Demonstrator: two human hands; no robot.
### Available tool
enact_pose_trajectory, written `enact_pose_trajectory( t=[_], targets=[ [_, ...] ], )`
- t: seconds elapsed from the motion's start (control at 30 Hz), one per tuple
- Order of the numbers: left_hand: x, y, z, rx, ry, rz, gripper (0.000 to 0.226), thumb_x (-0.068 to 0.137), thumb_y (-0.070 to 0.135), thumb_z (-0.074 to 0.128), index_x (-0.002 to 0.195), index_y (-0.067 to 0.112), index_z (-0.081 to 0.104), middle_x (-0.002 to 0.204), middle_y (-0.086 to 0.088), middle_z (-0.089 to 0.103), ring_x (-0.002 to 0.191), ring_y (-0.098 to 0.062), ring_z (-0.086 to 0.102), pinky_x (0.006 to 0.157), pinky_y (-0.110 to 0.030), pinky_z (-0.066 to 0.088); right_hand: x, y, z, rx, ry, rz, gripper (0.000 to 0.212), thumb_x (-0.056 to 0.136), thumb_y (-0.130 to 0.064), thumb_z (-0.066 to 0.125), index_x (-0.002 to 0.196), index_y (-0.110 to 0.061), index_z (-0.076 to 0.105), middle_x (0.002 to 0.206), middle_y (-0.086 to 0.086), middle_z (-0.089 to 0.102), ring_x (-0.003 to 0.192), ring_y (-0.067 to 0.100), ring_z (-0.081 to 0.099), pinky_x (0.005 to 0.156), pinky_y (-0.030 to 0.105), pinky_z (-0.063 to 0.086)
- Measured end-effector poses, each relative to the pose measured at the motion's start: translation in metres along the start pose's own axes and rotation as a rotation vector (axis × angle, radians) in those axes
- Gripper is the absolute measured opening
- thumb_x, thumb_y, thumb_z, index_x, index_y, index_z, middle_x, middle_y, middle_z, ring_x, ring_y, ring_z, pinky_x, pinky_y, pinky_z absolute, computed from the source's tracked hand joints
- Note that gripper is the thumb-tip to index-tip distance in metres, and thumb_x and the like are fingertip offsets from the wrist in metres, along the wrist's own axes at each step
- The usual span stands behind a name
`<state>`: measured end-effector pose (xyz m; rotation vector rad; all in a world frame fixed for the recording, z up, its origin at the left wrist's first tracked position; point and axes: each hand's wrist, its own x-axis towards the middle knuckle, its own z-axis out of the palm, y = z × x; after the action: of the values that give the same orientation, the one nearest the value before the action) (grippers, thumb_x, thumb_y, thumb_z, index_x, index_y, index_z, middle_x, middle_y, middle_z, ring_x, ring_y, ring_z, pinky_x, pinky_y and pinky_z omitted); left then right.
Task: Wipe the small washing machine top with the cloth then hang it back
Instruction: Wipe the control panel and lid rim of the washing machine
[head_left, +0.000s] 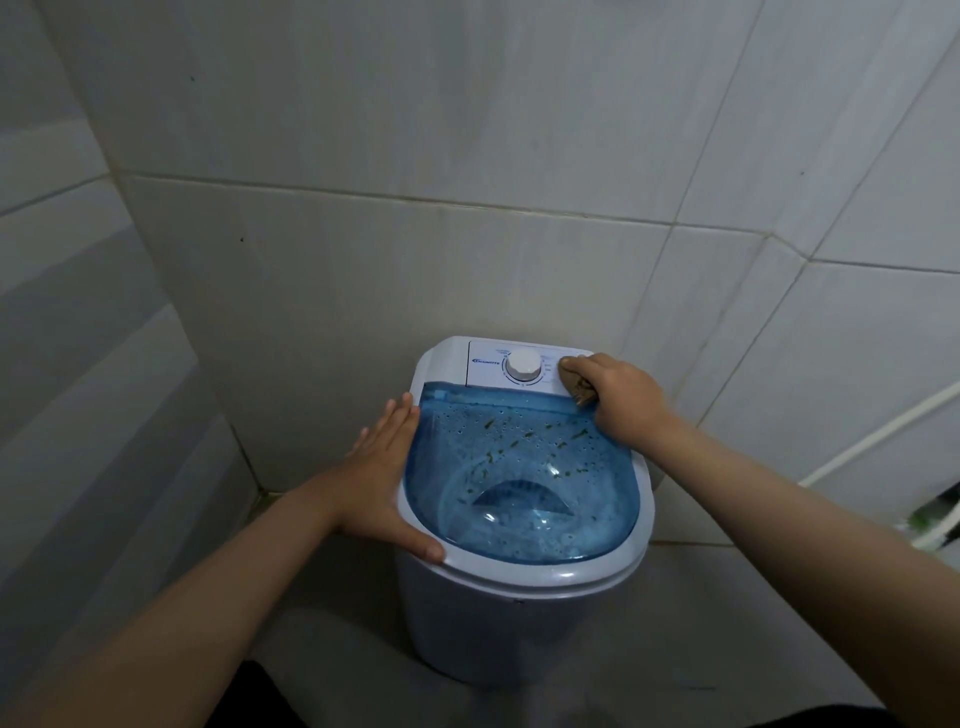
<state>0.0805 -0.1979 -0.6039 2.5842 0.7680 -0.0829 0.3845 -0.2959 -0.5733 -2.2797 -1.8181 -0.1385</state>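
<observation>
A small white washing machine stands in a tiled corner. Its clear blue lid carries water drops and small green specks. Behind the lid is a white control panel with a round dial. My right hand is closed around a brownish cloth, pressing it on the panel's right end, just right of the dial. My left hand lies flat with fingers spread against the machine's left rim, thumb on the front-left edge.
Grey tiled walls close in behind and to the left of the machine. A white pipe or hose runs along the right wall. Something green and blurred sits at the far right edge.
</observation>
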Motion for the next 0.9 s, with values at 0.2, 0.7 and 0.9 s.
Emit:
enact_pose_trajectory(
  t=[0.2, 0.7, 0.9],
  targets=[
    [-0.002, 0.002, -0.001, 0.022, -0.003, -0.015, 0.158, 0.037, 0.088, 0.064, 0.144, 0.02, -0.029, 0.149, 0.004, -0.04, 0.136, -0.015, -0.038, 0.114, -0.042, -0.013, -0.017, -0.007, -0.009, -0.061, -0.112, -0.005, 0.064, 0.069, 0.002, 0.055, 0.128, -0.022, 0.049, 0.12, 0.007, 0.059, 0.102, 0.034, 0.058, 0.068, 0.033, 0.043],
    [-0.002, 0.002, -0.002, 0.03, -0.017, -0.013, 0.158, 0.036, 0.089, 0.062, 0.144, 0.019, -0.03, 0.147, 0.005, -0.041, 0.135, -0.013, -0.038, 0.114, -0.042, -0.013, -0.024, -0.023, -0.015, 0.047, -0.165, 0.092, 0.071, 0.073, 0.007, 0.051, 0.136, -0.025, 0.04, 0.144, 0.002, 0.045, 0.123, 0.03, 0.047, 0.087, 0.037, 0.045],
    [0.0, -0.002, -0.001, 0.029, -0.002, -0.004, 0.159, 0.036, 0.089, 0.062, 0.144, 0.018, -0.029, 0.149, 0.004, -0.039, 0.136, -0.015, -0.037, 0.114, -0.042, -0.012, -0.076, -0.026, -0.016, 0.13, -0.143, 0.109, 0.077, 0.07, 0.01, 0.047, 0.138, -0.025, 0.038, 0.15, -0.001, 0.038, 0.132, 0.026, 0.041, 0.1, 0.036, 0.041]
  ],
)
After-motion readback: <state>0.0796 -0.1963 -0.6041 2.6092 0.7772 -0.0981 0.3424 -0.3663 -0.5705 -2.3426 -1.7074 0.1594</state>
